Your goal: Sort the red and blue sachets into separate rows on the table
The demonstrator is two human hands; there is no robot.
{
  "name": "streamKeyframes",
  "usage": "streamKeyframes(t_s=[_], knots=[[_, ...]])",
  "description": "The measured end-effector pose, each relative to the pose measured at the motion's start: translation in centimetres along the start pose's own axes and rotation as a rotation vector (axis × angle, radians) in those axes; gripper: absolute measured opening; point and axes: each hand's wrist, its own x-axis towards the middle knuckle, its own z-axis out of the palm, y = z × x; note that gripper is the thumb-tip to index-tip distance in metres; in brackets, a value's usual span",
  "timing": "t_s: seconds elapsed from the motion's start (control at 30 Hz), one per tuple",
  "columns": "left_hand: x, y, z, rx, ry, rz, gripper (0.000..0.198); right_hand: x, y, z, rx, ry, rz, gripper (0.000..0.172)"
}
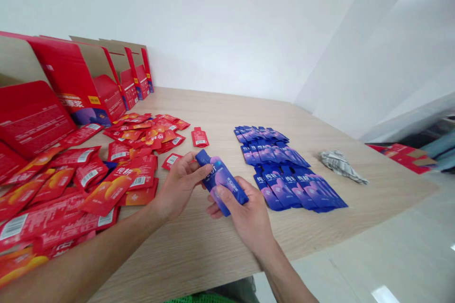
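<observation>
Over the front of the table, both hands hold blue-purple drink sachets (223,181), which look like two overlapping ones. My left hand (180,183) pinches them near the narrow necks at the upper left. My right hand (249,208) grips the lower right end, thumb on top and fingers underneath. To the right lie blue sachets (273,149) in three overlapping rows. On the left is a loose heap of red and orange sachets (131,170). One red sachet (200,138) lies by itself between the heap and the blue rows.
Open red cardboard boxes (78,75) stand in a row at the back left, against the white wall. A crumpled striped cloth (339,164) lies on the wooden table (220,104) right of the blue rows. Beyond the right edge is a flattened red box (405,157).
</observation>
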Motion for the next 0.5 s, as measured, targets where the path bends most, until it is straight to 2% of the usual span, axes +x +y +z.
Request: streamKeyframes(t_s=[0.07, 0.13, 0.2, 0.27, 0.37, 0.5], knots=[[0.0, -0.6, -0.1, 0.033, 0.01, -0.021, 0.034, -0.1, 0.1, -0.9, -0.128, 0.099, -0.054, 0.044], [-0.1, -1.0, 0.1, 0.057, 0.062, -0.039, 0.032, -0.2, 0.3, -1.9, -0.39, 0.299, -0.244, 0.051], [-0.2, -1.3, 0.5, 0.068, 0.086, -0.066, 0.031, -0.4, 0.4, -2.7, -0.623, 0.387, -0.442, 0.051], [-0.4, -1.4, 1.0, 0.07, 0.069, -0.085, 0.03, -0.6, 0.4, -3.0, -0.778, 0.32, -0.573, 0.039], [-0.8, -1.5, 1.8, 0.056, 0.021, -0.088, 0.03, -1.2, 0.3, -2.8, -0.904, 0.225, -0.639, 0.023], [-1.2, -1.6, 2.1, -0.002, -0.041, -0.13, 0.036, -1.7, -0.1, -3.8, -0.986, 0.264, -0.654, 0.018]])
